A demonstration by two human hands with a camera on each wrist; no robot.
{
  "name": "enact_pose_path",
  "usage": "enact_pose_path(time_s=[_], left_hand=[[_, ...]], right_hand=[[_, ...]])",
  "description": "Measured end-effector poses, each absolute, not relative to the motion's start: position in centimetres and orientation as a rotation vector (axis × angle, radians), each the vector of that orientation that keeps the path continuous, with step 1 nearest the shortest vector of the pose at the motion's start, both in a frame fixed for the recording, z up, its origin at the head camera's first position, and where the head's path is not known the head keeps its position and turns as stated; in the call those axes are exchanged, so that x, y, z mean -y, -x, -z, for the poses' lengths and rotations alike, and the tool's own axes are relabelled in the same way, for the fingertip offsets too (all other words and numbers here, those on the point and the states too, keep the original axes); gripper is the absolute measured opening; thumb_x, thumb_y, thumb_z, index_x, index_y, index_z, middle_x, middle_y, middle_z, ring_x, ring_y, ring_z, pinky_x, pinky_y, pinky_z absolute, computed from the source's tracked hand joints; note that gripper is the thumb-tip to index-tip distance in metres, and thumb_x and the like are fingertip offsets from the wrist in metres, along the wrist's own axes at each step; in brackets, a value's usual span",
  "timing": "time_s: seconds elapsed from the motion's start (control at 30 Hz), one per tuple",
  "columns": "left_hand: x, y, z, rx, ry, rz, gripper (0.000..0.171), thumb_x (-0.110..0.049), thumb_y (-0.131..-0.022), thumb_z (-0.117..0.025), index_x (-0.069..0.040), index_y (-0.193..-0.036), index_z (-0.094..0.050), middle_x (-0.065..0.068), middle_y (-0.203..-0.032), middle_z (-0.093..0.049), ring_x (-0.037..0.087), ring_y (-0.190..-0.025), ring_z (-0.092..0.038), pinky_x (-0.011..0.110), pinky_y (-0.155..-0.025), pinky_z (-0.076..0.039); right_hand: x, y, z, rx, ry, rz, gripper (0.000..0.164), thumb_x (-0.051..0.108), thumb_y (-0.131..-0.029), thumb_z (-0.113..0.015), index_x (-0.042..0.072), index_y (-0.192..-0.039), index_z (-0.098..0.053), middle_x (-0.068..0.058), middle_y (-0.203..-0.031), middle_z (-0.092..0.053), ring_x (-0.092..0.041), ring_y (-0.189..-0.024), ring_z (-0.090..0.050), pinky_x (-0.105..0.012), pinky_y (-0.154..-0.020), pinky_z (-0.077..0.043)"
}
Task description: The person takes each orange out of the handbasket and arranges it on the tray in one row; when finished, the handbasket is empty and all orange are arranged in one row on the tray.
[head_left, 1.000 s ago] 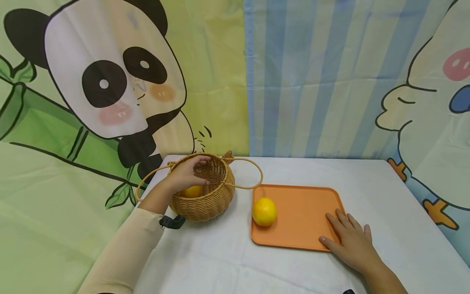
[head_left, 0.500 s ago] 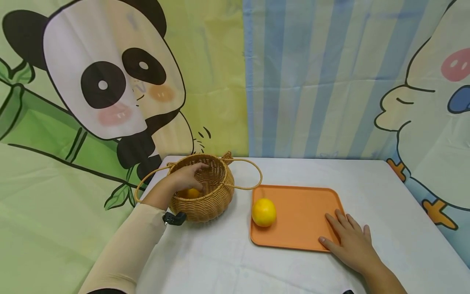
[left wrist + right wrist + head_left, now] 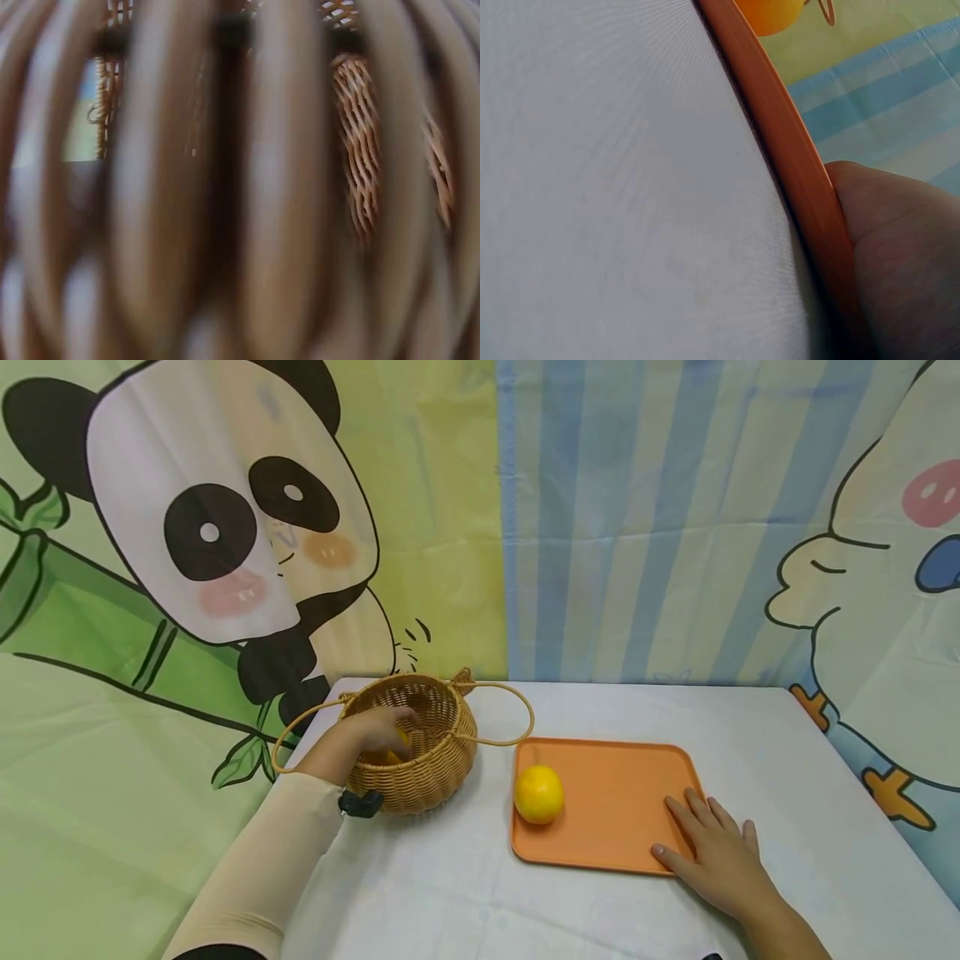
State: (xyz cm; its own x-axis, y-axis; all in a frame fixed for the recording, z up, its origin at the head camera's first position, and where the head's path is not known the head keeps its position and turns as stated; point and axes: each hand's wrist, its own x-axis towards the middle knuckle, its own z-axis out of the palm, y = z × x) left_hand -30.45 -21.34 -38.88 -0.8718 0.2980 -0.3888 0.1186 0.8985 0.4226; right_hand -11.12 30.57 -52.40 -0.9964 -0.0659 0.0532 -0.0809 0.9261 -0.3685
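Observation:
My left hand reaches down into a round wicker basket, its fingers curled about an orange that shows between fingers and thumb. Most of that fruit is hidden by the hand and the basket's rim. Blurred wicker strands fill the left wrist view. My right hand rests spread on the right end of an orange tray, fingers straight. In the right wrist view its thumb lies against the tray's rim. A second, yellow-orange fruit sits at the tray's left end.
The basket's two loop handles fold outward; the right handle reaches close to the tray's back left corner. A white cloth covers the table. Behind it hangs a printed curtain with a panda and stripes.
My left hand has sunk lower into the basket, and its spread fingers have drawn in around the orange there. My right hand, the tray and the fruit on it have stayed in place.

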Motion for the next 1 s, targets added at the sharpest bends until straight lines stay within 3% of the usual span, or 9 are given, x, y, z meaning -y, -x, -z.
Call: enact_pose_path(time_s=[0.33,0.6,0.77,1.0], left_hand=[[20.78,30.75,39.49,-2.655,-0.305,-0.425,0.071,-0.001,-0.083,-0.079,-0.018,-0.149,-0.06,0.014,-0.124,-0.065,0.03,-0.094,-0.058,0.038,-0.074,-0.049],[20.77,30.66,39.57,-2.669,-0.315,-0.474,0.08,-0.002,-0.083,-0.079,-0.019,-0.157,-0.051,0.016,-0.137,-0.062,0.031,-0.101,-0.058,0.041,-0.079,-0.05],[20.55,30.68,39.49,-2.67,-0.346,-0.507,0.079,-0.004,-0.084,-0.081,-0.02,-0.156,-0.053,0.015,-0.148,-0.059,0.031,-0.108,-0.059,0.044,-0.087,-0.052],[20.56,30.59,39.32,-2.684,-0.386,-0.572,0.07,-0.006,-0.083,-0.083,-0.018,-0.148,-0.059,0.015,-0.138,-0.063,0.03,-0.104,-0.061,0.041,-0.084,-0.054]], right_hand=[[-30.62,11.07,52.46,3.043,-0.124,-0.593,0.096,0.073,-0.096,-0.061,0.005,-0.163,-0.043,-0.034,-0.166,-0.03,-0.063,-0.148,-0.021,-0.093,-0.103,-0.003],[-30.56,11.07,52.37,3.039,-0.127,-0.573,0.095,0.071,-0.096,-0.063,0.006,-0.162,-0.044,-0.034,-0.166,-0.031,-0.063,-0.148,-0.022,-0.093,-0.103,-0.006],[-30.7,11.08,52.55,3.038,-0.124,-0.578,0.095,0.073,-0.097,-0.061,0.006,-0.163,-0.043,-0.034,-0.167,-0.029,-0.063,-0.149,-0.021,-0.092,-0.103,-0.003],[-30.76,11.12,52.71,3.039,-0.122,-0.583,0.095,0.073,-0.097,-0.061,0.007,-0.163,-0.042,-0.033,-0.168,-0.029,-0.062,-0.149,-0.02,-0.092,-0.104,-0.002]])
